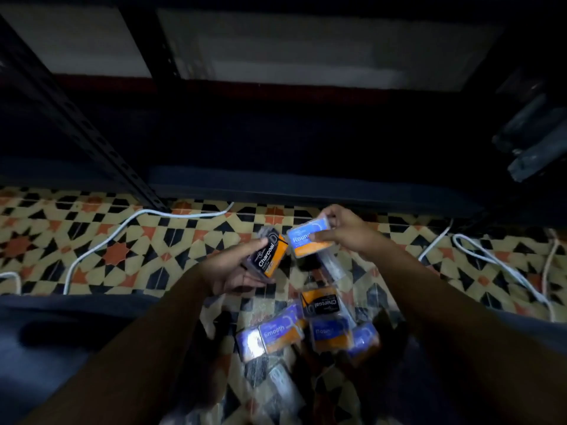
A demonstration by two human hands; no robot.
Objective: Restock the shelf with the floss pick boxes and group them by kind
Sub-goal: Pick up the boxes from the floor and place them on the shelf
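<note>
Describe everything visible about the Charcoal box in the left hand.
The Charcoal box is a small rectangular pack, black with an orange end and white "Charcoal" lettering, seemingly in glossy clear wrap. The left hand grips it, thumb along its upper left edge and fingers beneath, holding it tilted above the patterned floor. Its upper right corner sits close to the blue Round box held in the right hand; whether they touch is unclear.

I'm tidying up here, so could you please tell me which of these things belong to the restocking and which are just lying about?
For the job:
Charcoal box in left hand
Round box in right hand
box pile on floor
shelf

Lying about:
white cables
dark items, far right
</note>
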